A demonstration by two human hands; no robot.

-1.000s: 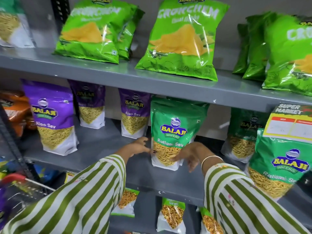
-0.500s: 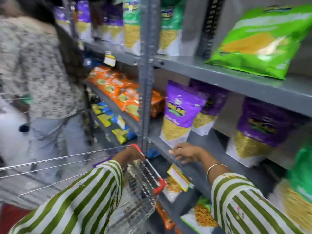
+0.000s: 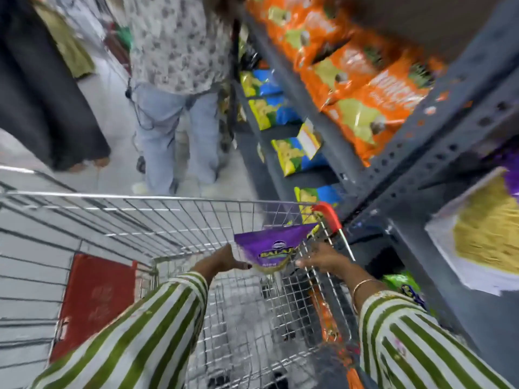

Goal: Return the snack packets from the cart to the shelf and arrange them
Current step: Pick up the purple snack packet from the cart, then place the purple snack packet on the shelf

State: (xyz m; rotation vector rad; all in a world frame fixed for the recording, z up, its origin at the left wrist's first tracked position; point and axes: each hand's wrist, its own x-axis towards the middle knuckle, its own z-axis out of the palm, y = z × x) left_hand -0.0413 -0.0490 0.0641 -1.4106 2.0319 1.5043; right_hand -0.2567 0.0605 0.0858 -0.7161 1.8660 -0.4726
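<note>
A purple Balaji snack packet (image 3: pixel 273 244) stands upright in the far right corner of the wire cart (image 3: pixel 140 196). My left hand (image 3: pixel 223 261) reaches into the cart and pinches the packet's lower left edge, thumb in front. My right hand (image 3: pixel 323 261) is at the packet's right side with fingers spread, touching the cart's wire wall. The grey metal shelf (image 3: pixel 421 153) runs along the right, and a purple-and-white sev packet (image 3: pixel 488 231) stands on it close by. Motion blur softens the view.
A person in light jeans (image 3: pixel 174 130) stands in the aisle just beyond the cart, another dark-clothed figure (image 3: pixel 42 94) to the left. Orange packets (image 3: pixel 365 88) and blue-yellow packets (image 3: pixel 295 154) fill farther shelves. A red flap (image 3: pixel 95 301) lies in the cart.
My view swung left and down from the shelf to the cart. Both hands left the green packet on the shelf and moved into the cart, and the left hand took the purple packet.
</note>
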